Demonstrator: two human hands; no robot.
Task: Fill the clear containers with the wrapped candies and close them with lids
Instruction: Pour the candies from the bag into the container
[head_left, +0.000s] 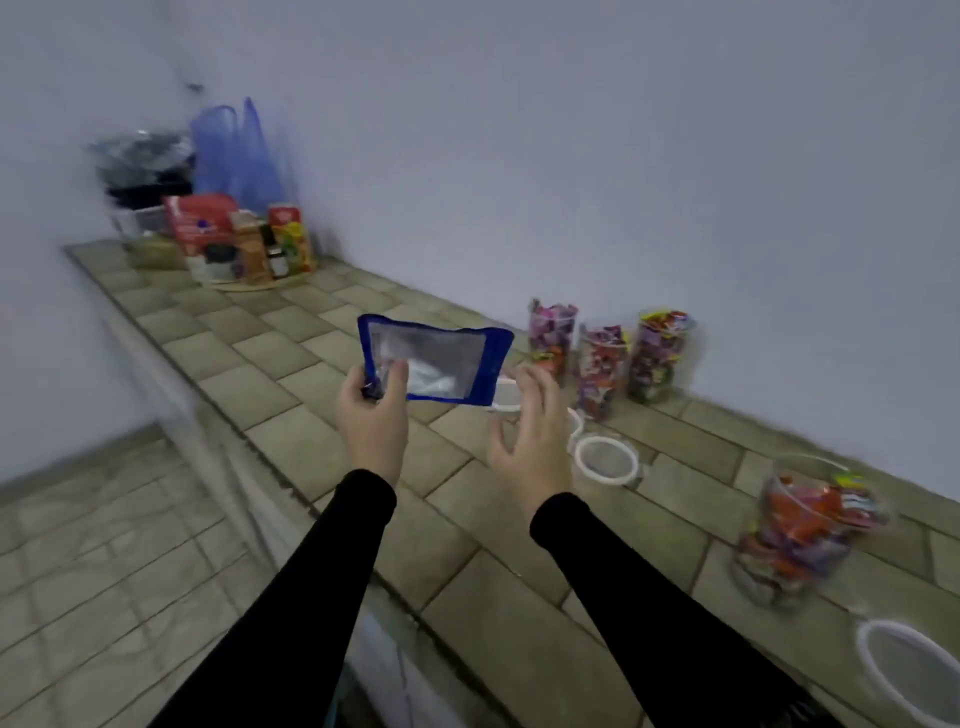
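A tiled counter (332, 364) runs along a pale wall, with a tiled floor to its left; the whole view is somewhat blurred. Taking the blue-edged pouch (434, 364) as the landmark: nearest the camera, well to the right of and nearer than the pouch, a white-rimmed lid (906, 670) lies flat at the lower right corner. Just beyond that lid stands a wide clear container (808, 535), full of wrapped candies and uncovered. Two black-sleeved arms reach forward. The left hand (371, 410) grips the pouch by its lower left corner, thumb on the clear front panel, holding it up above the counter. The right hand (530, 441) hovers just right of and below the pouch with fingers spread and loosely bent, holding nothing. Right of that hand, a second white-rimmed lid (606, 460) lies on the tiles, and another lid (505, 395) shows partly behind the pouch's lower right corner. Beyond and to the right of the pouch, three tall clear containers (602, 364) stand in a row near the wall, all packed with candies and unlidded. Far behind and left of the pouch, in the corner, boxes and bottles (244, 239) are crowded together with a blue plastic bag (234, 150).
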